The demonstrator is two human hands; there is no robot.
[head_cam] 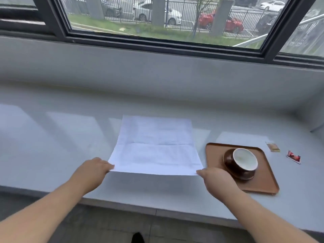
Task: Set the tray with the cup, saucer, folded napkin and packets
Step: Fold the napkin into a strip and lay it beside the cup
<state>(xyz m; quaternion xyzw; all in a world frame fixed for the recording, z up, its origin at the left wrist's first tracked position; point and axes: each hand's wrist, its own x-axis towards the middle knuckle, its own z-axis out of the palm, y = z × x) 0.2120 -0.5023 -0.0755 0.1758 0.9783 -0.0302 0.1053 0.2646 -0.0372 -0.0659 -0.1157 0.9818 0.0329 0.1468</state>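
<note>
A white napkin (155, 146) lies spread open on the grey counter, with fold creases across it. My left hand (91, 170) pinches its near left corner and my right hand (214, 179) pinches its near right corner; the near edge is lifted slightly. To the right stands a brown tray (263, 183) holding a dark brown cup (243, 160) with a white inside, which sits on a dark saucer (245, 178) mostly hidden under it. Beyond the tray's right side lie a tan packet (273, 147) and a red packet (293, 156) on the counter.
The grey counter (52, 137) runs wide to the left and ends at a low wall under a window. Its front edge is just below my wrists. A dark frame part stands at the far right edge (317, 127).
</note>
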